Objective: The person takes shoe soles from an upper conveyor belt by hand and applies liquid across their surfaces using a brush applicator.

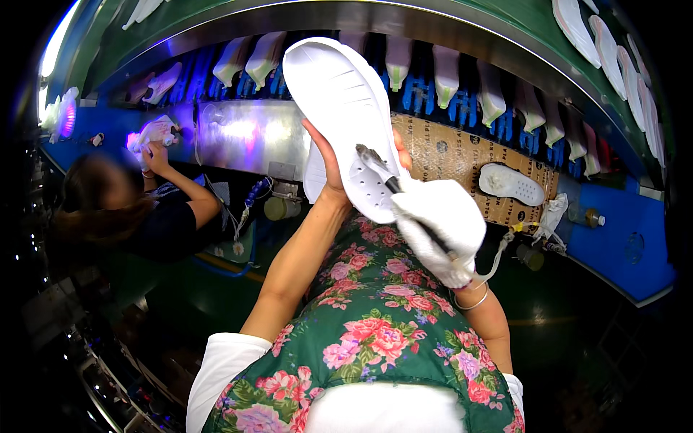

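Mostly bench at this station: a long blue worktop (pixel 621 238) curving across, a green shelf (pixel 484 16) with a metal edge above it. Floral apron (pixel 382 339) fills the foreground. At left, a second person (pixel 162 220), dark top, hand on a whitish shoe piece (pixel 157 132) in violet light. On the bench, a cardboard sheet (pixel 447 155), right of a shiny metal plate (pixel 253 133). Behind, a row of pale shoe uppers (pixel 491 94) on blue holders (pixel 462 110).

White sole (pixel 339 108) raised mid-view, blocking part of the row and the gap between plate and cardboard. Left hand (pixel 333 173), bare, grips it from beneath, thumb and fingers at opposite edges; another white piece (pixel 315 173) partly hidden behind. Right hand (pixel 447 224), white-gloved, closed around a brush (pixel 375 160), bristles over the sole's holed end; glove covers some of the handle. Another sole (pixel 511 184) lies on the cardboard, near a crumpled white cloth (pixel 552 216) and small bottle (pixel 586 216).

Writing: dark capitals repeat over the cardboard, partly covered.
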Motion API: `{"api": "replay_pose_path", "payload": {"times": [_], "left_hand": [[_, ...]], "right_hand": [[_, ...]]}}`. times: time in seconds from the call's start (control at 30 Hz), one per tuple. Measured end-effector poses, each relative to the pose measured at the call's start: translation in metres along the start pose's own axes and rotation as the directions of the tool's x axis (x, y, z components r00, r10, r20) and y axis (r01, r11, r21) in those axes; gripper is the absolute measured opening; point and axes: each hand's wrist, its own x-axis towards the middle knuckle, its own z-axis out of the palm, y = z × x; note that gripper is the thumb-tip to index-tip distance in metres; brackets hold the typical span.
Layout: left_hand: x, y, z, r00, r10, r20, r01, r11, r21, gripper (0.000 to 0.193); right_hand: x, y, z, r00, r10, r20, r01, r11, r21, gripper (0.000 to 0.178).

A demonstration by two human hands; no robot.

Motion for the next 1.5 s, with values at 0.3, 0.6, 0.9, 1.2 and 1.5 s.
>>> {"api": "replay_pose_path", "payload": {"times": [0.3, 0.6, 0.9, 1.2, 1.5], "left_hand": [[0.004, 0.001, -0.015, 0.999, 0.033, 0.035, -0.035, 0.998, 0.059, 0.118], [0.01, 0.009, -0.013, 0.999, 0.016, 0.038, -0.018, 0.998, 0.053, 0.12], [0.018, 0.019, -0.013, 0.977, -0.209, 0.028, 0.196, 0.95, 0.244, 0.115], [0.023, 0.021, -0.019, 0.902, -0.432, -0.005, 0.407, 0.846, 0.344, 0.102], [0.028, 0.021, -0.003, 0.829, -0.48, -0.286, 0.55, 0.61, 0.571, 0.084]], "right_hand": [[-0.019, 0.003, -0.004, 0.992, 0.12, 0.04, -0.127, 0.946, 0.298, 0.023], [-0.021, -0.004, -0.005, 0.978, 0.157, 0.135, -0.197, 0.907, 0.371, 0.021], [-0.031, -0.005, 0.003, 0.967, -0.049, 0.249, 0.025, 0.995, 0.101, 0.028], [-0.029, 0.002, -0.004, 0.94, -0.143, 0.31, 0.136, 0.99, 0.045, 0.041], [-0.017, 0.002, -0.01, 0.945, -0.063, 0.32, 0.01, 0.986, 0.164, 0.034]]}}
